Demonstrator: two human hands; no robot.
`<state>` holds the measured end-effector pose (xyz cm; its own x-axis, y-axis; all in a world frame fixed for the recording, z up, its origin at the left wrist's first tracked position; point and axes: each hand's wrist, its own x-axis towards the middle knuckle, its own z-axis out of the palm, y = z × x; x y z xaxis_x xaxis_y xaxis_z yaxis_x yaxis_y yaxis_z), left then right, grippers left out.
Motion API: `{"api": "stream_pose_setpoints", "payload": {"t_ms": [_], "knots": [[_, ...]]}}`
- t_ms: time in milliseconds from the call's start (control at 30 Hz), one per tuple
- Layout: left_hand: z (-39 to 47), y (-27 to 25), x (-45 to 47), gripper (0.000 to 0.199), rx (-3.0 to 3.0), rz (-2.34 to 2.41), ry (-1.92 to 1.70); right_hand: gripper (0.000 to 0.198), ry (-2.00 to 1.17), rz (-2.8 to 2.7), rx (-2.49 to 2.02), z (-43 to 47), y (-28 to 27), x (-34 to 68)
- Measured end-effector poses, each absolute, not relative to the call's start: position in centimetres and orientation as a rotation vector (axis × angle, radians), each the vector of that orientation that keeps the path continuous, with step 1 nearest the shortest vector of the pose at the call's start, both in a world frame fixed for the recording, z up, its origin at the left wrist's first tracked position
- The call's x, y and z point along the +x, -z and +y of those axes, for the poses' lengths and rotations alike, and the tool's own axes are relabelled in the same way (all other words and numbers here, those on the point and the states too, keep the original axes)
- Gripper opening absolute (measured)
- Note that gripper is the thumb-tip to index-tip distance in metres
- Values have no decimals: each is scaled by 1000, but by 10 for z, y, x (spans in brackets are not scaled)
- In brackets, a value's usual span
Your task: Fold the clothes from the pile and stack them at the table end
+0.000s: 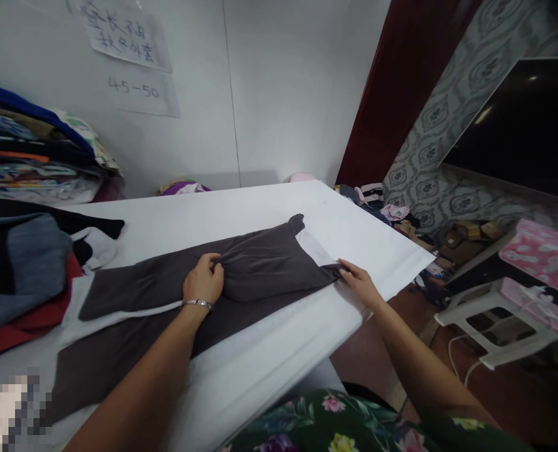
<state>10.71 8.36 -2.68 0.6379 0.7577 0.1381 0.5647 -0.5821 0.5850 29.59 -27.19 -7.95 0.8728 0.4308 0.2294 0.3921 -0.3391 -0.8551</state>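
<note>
A pair of dark grey trousers (260, 263) lies flat on a white-covered table, its two legs spread toward the left and its top end at the right. My left hand (204, 280), with a bracelet at the wrist, is closed on the cloth near where the legs join, and folds gather around the fingers. At the near top corner, my right hand (356, 280) pinches the edge of the trousers between thumb and fingers. A white patch shows between the two top corners; I cannot tell whether it is lining or the table.
The white table (382, 245) ends in a corner at the right. Heaped clothes (34, 270) lie at the left, below a folded stack (34, 150). Beyond the right edge stand a white stool (490, 320), cardboard boxes (467, 238) and a dark screen (518, 125).
</note>
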Motion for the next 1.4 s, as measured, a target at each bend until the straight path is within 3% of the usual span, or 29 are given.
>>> {"api": "stream_pose_setpoints", "payload": {"t_ms": [133,333,500,700,933,1200,1400], "knots": [[87,25,104,32,2348,1091,-537,33,102,-874,-2133,-260,83,296],[88,25,102,33,2547,1056,-245,30,152,-977,-2293,-257,69,295],[84,28,102,33,2602,1042,-288,42,279,-1087,-2185,-222,41,301],[81,27,101,34,2612,1040,-289,62,335,-1227,-2257,-114,10,330],[84,30,101,31,2651,1025,-268,62,-47,-991,-2675,-43,53,368],[84,32,103,30,2624,1045,-279,58,98,-816,-2285,-57,78,394],[82,32,103,30,2611,1047,-297,67,75,-674,-2204,-63,80,425]]}}
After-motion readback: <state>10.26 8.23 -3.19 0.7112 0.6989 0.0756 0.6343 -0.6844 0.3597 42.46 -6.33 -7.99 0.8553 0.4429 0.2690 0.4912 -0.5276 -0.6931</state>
